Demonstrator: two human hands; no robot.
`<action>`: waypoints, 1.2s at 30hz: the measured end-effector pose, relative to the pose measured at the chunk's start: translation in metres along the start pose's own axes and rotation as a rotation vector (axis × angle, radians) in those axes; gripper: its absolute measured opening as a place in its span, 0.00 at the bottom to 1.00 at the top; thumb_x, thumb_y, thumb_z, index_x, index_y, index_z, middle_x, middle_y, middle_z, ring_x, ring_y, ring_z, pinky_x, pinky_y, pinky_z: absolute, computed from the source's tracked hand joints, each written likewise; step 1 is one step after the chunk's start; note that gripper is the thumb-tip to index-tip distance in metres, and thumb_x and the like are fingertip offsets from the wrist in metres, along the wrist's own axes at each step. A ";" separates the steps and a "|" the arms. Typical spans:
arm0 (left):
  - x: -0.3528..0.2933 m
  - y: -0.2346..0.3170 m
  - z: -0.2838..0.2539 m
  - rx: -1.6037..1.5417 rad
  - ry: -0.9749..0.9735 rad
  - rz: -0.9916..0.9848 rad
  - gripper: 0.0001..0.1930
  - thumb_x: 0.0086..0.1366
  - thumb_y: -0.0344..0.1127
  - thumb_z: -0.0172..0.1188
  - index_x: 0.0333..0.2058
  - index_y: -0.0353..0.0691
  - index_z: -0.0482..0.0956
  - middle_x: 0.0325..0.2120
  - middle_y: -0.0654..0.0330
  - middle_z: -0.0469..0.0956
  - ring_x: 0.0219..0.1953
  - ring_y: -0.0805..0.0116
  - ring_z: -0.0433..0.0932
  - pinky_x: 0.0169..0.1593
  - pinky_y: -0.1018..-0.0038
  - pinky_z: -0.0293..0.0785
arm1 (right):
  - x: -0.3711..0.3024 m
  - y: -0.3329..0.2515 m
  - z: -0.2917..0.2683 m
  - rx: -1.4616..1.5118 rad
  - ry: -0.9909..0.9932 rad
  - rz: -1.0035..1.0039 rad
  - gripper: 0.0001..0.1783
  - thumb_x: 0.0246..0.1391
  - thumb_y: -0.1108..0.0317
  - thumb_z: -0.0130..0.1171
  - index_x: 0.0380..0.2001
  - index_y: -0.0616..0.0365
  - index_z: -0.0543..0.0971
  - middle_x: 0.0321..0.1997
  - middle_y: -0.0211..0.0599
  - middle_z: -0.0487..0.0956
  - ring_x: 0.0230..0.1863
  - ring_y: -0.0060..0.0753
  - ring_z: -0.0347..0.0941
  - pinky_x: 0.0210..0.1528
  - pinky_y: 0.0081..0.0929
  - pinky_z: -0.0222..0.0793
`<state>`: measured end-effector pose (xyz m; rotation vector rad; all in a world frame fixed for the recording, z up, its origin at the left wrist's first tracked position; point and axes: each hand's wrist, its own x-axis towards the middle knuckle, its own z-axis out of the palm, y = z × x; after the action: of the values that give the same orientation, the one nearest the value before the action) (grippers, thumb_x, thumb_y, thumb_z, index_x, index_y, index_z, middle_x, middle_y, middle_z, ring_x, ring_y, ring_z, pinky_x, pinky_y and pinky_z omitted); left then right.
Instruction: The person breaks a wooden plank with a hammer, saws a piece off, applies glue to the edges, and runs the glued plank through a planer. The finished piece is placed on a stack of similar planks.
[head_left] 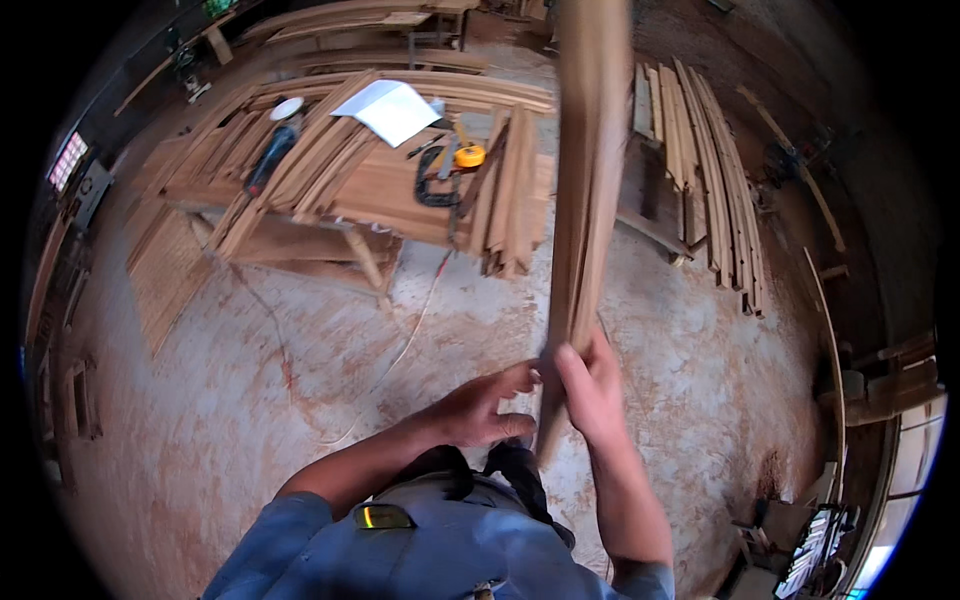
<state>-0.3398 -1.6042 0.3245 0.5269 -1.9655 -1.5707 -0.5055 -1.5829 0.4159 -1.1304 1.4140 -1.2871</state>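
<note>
A long wooden board [588,170] stands up in front of me, running from my waist past the top of the view. Lines along its length could be a moulded profile or several strips together; I cannot tell which. My right hand [594,392] is closed around its lower part, thumb on the near face. Just left of that lower part is my left hand [483,408], thumb and fingers apart. Its fingertips come close to the board's edge, and whether they touch it is unclear. The board's upper end is blurred and cut off.
Ahead on the left, a workbench [400,215] carries loose boards, a white sheet [390,110], a yellow tape measure [469,156], a dark clamp [430,185] and a power tool [272,158]. Long strips [715,180] lie stacked at the right. A cord [420,320] crosses the floor.
</note>
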 end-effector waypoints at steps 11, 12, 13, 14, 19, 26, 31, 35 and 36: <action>0.108 0.008 -0.049 -0.157 0.594 -0.561 0.13 0.57 0.25 0.54 0.42 0.34 0.71 0.28 0.61 0.75 0.28 0.73 0.75 0.32 0.74 0.74 | 0.201 0.036 -0.047 0.028 -0.584 -0.051 0.23 0.57 0.57 0.58 0.42 0.70 0.74 0.31 0.38 0.78 0.34 0.23 0.73 0.37 0.25 0.70; 0.105 0.005 -0.045 -0.243 0.652 -0.639 0.11 0.57 0.24 0.52 0.41 0.34 0.71 0.28 0.61 0.75 0.27 0.72 0.76 0.31 0.74 0.75 | 0.216 0.034 -0.050 0.019 -0.650 -0.057 0.23 0.56 0.56 0.58 0.42 0.69 0.74 0.31 0.38 0.78 0.34 0.23 0.73 0.37 0.25 0.71; 0.099 0.005 -0.042 -0.259 0.764 -0.625 0.12 0.57 0.25 0.53 0.41 0.34 0.71 0.27 0.61 0.75 0.26 0.73 0.75 0.30 0.75 0.74 | 0.229 0.029 -0.056 0.006 -0.712 -0.056 0.23 0.55 0.56 0.59 0.42 0.69 0.74 0.31 0.38 0.78 0.34 0.23 0.73 0.37 0.25 0.71; 0.092 0.004 -0.038 -0.274 0.875 -0.611 0.12 0.56 0.25 0.55 0.41 0.34 0.72 0.27 0.61 0.75 0.25 0.74 0.74 0.30 0.75 0.74 | 0.244 0.026 -0.061 -0.007 -0.773 -0.056 0.23 0.55 0.56 0.60 0.42 0.68 0.74 0.32 0.38 0.78 0.34 0.23 0.73 0.38 0.25 0.71; 0.081 -0.008 -0.024 -0.207 1.330 -0.682 0.09 0.63 0.34 0.51 0.38 0.35 0.71 0.23 0.60 0.74 0.20 0.73 0.72 0.26 0.76 0.72 | 0.410 0.008 -0.071 -0.092 -0.590 -0.035 0.16 0.55 0.66 0.58 0.44 0.65 0.75 0.30 0.31 0.78 0.27 0.19 0.72 0.33 0.20 0.71; 0.133 -0.048 -0.025 -0.314 1.649 -0.611 0.19 0.68 0.51 0.45 0.31 0.39 0.66 0.17 0.57 0.71 0.15 0.70 0.71 0.20 0.75 0.70 | 0.620 0.035 -0.042 -0.275 -0.517 -0.140 0.17 0.51 0.63 0.60 0.39 0.65 0.77 0.27 0.32 0.77 0.27 0.22 0.72 0.31 0.20 0.69; 0.183 -0.049 -0.014 -0.293 1.847 -0.585 0.24 0.67 0.58 0.45 0.33 0.38 0.66 0.16 0.56 0.71 0.14 0.68 0.71 0.19 0.74 0.70 | 0.753 0.112 0.054 -0.543 -0.769 -0.386 0.25 0.44 0.62 0.64 0.42 0.70 0.75 0.33 0.46 0.78 0.36 0.37 0.75 0.44 0.28 0.70; 0.251 -0.048 -0.007 -0.270 2.029 -0.731 0.25 0.67 0.59 0.44 0.33 0.38 0.67 0.16 0.56 0.72 0.15 0.68 0.71 0.18 0.74 0.70 | 0.827 0.178 0.144 -0.590 -0.798 -0.503 0.36 0.41 0.61 0.66 0.51 0.74 0.69 0.49 0.62 0.74 0.53 0.51 0.71 0.56 0.35 0.65; 0.269 -0.047 -0.002 -0.342 2.090 -0.661 0.24 0.66 0.57 0.49 0.34 0.37 0.67 0.18 0.57 0.72 0.16 0.69 0.73 0.20 0.73 0.71 | 0.837 0.202 0.163 -0.569 -0.857 -0.461 0.36 0.41 0.61 0.66 0.51 0.74 0.69 0.49 0.62 0.74 0.53 0.52 0.71 0.56 0.35 0.65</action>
<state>-0.5457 -1.7830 0.3287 1.7028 0.1016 -0.6257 -0.5168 -2.4255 0.1756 -2.1559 0.8777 -0.5053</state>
